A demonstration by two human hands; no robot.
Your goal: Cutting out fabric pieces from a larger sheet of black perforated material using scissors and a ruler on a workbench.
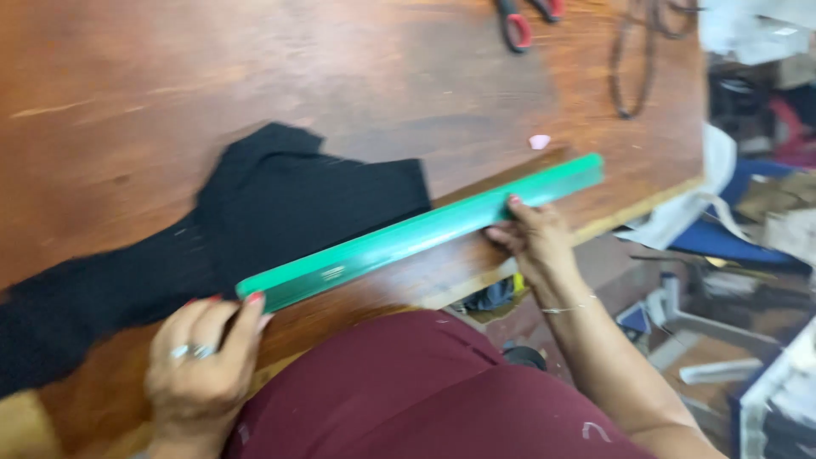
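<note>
Green ruler (pixel 425 231) is lying slantwise along the wooden table's (pixel 127 102) near edge, overlapping black fabric (pixel 255 221), with the left hand (pixel 200 365) pinching its lower end and the right hand's (pixel 535 238) fingers pressing its upper part.

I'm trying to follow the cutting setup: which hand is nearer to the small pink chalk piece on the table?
Right. The right hand grips the green ruler just below the pink chalk; the left hand holds the ruler's far end.
</note>
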